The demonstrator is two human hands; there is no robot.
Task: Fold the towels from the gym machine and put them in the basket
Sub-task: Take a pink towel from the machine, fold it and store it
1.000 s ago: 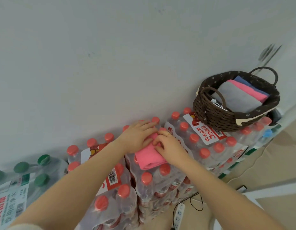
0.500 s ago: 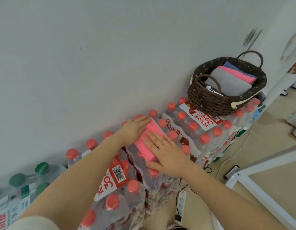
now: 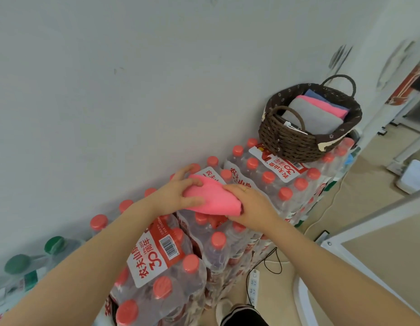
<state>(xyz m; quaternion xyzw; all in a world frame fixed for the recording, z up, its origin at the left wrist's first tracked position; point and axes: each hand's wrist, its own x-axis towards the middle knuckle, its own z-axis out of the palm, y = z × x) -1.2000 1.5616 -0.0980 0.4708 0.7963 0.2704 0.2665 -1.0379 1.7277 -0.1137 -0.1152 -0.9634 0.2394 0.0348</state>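
Observation:
A folded pink towel (image 3: 215, 197) is held just above the red-capped water bottle packs (image 3: 272, 182). My left hand (image 3: 180, 191) grips its left end with thumb and fingers. My right hand (image 3: 249, 205) grips its right end, fingers curled round the fold. A dark brown wicker basket (image 3: 291, 147) with two handles stands on the bottle packs at the right, against the wall. Inside it lie a folded grey towel (image 3: 308, 118), a pink towel (image 3: 322, 107) and a blue one (image 3: 316, 95).
Shrink-wrapped packs of red-capped bottles (image 3: 162, 274) line the white wall (image 3: 157, 78). Green-capped bottles (image 3: 53, 243) stand at the far left. A white power strip (image 3: 253, 285) and black cable lie on the floor. A white frame (image 3: 359, 229) crosses the right side.
Both hands went from pressing the pink towel flat on the bottles to gripping its ends and lifting it slightly. The camera view shifted right and closer.

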